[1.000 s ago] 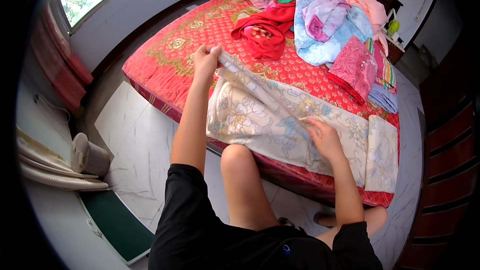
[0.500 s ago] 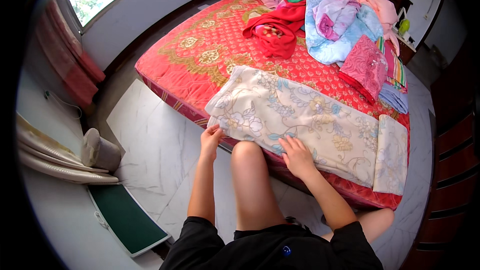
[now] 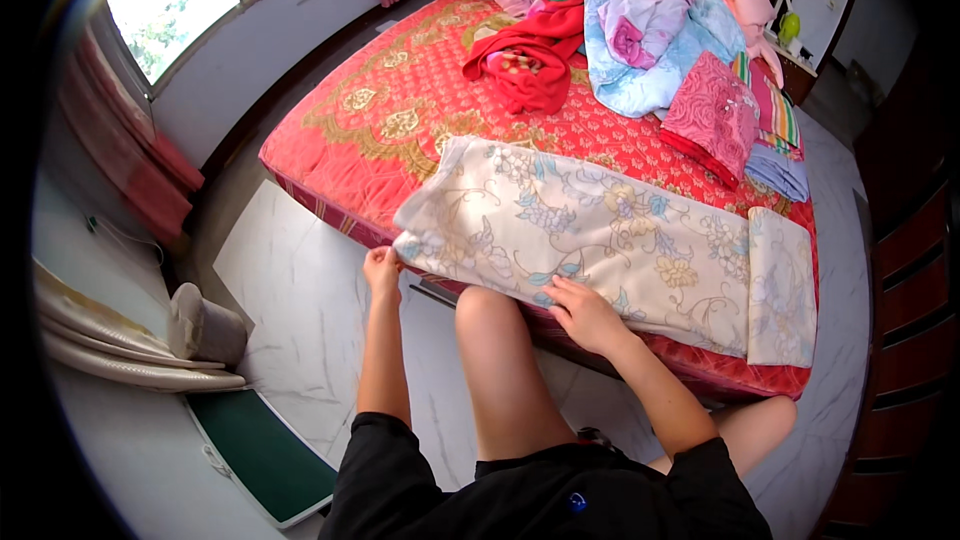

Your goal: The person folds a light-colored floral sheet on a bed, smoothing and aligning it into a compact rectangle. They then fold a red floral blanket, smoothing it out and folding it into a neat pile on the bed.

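A cream floral cloth [image 3: 590, 230], folded into a long strip, lies along the near side of the red patterned bed [image 3: 340, 160]. Its right end is doubled over into a narrow folded flap [image 3: 781, 285]. My left hand [image 3: 383, 268] pinches the cloth's near left corner at the mattress edge. My right hand [image 3: 583, 312] rests on the cloth's near edge, around its middle, fingers spread and flat. Nothing is gripped in the right hand.
Behind the cloth lie a red blanket [image 3: 530, 65], a heap of pale blue and pink bedding [image 3: 640, 30] and a folded pink cloth [image 3: 708, 110]. A round grey stool [image 3: 205, 325] and a dark green board [image 3: 262, 450] stand at the left. My knee [image 3: 492, 315] touches the bed's side area.
My left hand has moved left, drawing the cloth's near corner with it. My right hand has shifted slightly left along the near edge. The view has turned a little.
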Available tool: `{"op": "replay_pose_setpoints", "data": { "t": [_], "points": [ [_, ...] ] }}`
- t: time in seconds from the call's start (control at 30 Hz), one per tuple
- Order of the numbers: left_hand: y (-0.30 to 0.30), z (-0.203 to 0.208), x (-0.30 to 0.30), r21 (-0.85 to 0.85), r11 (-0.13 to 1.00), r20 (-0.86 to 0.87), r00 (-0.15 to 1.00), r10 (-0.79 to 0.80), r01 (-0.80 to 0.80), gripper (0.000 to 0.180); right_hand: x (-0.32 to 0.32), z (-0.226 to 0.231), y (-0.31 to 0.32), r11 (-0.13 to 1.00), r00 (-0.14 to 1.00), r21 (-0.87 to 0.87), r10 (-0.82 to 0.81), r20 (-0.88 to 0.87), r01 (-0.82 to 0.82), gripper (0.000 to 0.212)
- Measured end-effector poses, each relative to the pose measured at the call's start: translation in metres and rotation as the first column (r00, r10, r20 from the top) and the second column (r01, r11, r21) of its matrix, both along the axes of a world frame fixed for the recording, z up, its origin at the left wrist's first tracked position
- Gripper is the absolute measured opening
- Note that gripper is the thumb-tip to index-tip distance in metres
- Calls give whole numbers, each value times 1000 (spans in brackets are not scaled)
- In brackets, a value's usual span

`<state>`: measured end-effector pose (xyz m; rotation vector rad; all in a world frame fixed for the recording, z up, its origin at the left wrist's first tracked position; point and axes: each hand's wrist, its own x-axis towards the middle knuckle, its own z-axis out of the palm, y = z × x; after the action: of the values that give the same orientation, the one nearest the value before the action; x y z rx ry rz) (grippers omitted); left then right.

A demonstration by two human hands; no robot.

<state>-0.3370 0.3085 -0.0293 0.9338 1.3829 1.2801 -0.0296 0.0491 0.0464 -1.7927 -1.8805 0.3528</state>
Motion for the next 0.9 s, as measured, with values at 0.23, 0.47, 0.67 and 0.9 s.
{"op": "replay_pose_setpoints", "data": {
  "t": [0.23, 0.47, 0.67, 0.9],
  "points": [
    [-61, 12, 26, -354, 882, 707, 706, 34, 312, 53, -19, -22, -15, 976, 962, -199, -32, 270, 89, 67],
    [-27, 57, 90, -31, 998, 319, 946, 64, -57, 17, -21, -22, -21, 988, 995, -152, -5, 96, 20, 62],
    [-84, 147, 218, 580, 699, -192, 905, -380, 417, 16, 5, -20, -41, 979, 751, -61, -190, -633, 196, 45],
    [-206, 104, 256, 412, 241, -782, 477, -401, 879, 32, 63, -14, -86, 800, 806, 96, -588, -72, 592, 49]
  ]
}}
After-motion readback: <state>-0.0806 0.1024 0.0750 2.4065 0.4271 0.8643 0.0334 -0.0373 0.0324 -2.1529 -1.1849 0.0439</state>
